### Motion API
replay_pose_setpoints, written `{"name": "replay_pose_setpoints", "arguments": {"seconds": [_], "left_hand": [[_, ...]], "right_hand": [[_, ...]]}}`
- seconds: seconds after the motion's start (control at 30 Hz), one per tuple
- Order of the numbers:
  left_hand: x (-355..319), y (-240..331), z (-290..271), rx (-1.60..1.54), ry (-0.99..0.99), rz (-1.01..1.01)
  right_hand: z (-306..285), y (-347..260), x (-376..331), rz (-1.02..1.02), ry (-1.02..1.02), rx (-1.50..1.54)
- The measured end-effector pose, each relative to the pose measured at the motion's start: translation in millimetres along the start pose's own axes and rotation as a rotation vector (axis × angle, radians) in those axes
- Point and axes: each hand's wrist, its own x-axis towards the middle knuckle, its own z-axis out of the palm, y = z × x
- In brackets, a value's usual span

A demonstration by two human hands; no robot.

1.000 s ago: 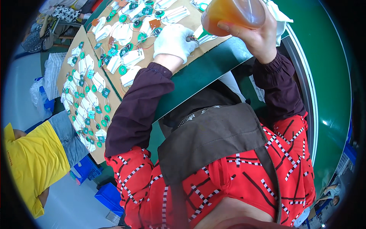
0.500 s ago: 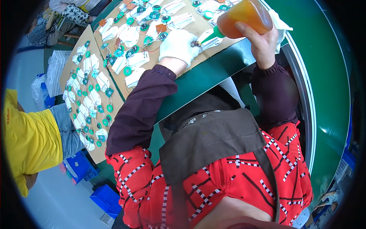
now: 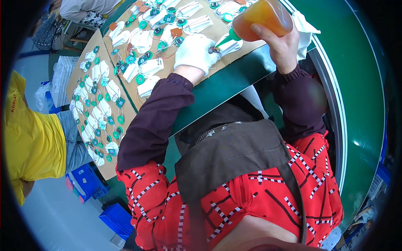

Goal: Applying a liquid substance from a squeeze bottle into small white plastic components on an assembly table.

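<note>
My right hand (image 3: 284,49), bare, is wrapped round a squeeze bottle (image 3: 263,21) of amber liquid and holds it tilted. Its green nozzle (image 3: 227,38) slopes down to the left, the tip at or just above the fingertips of my left hand (image 3: 194,55). That hand wears a white glove and pinches a small dark part (image 3: 215,50), too small to name. Beside it, below the nozzle, lies a white moulded piece (image 3: 231,47) on the cardboard sheet (image 3: 169,67). Whether the nozzle touches the part cannot be made out.
Wired assemblies of white pieces, green round parts and small circuit boards (image 3: 169,18) cover this cardboard and a second sheet (image 3: 109,168) at left. A white cloth (image 3: 305,33) lies beyond my right hand. A person in a yellow shirt (image 3: 37,142) stands left, near blue bins (image 3: 117,219).
My right hand and the bottle have shifted slightly left, with the nozzle tip closer to my left fingertips. My left hand has barely moved. The person in yellow has shifted a little.
</note>
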Motion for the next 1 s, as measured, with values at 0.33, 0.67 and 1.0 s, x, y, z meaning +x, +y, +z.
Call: {"name": "replay_pose_setpoints", "arguments": {"seconds": [0.33,0.67,1.0], "left_hand": [[-2.9,-2.0,2.0,0.002,-0.004,0.016],[-3.0,-2.4,-0.4,0.025,-0.008,0.017],[-2.3,-2.8,2.9,0.016,-0.025,0.001]], "right_hand": [[-2.4,-2.3,-14.2,-0.053,-0.042,-0.125],[-7.0,-8.2,-15.5,-0.026,-0.031,-0.119],[-3.9,6.9,-14.4,-0.025,-0.047,-0.076]]}}
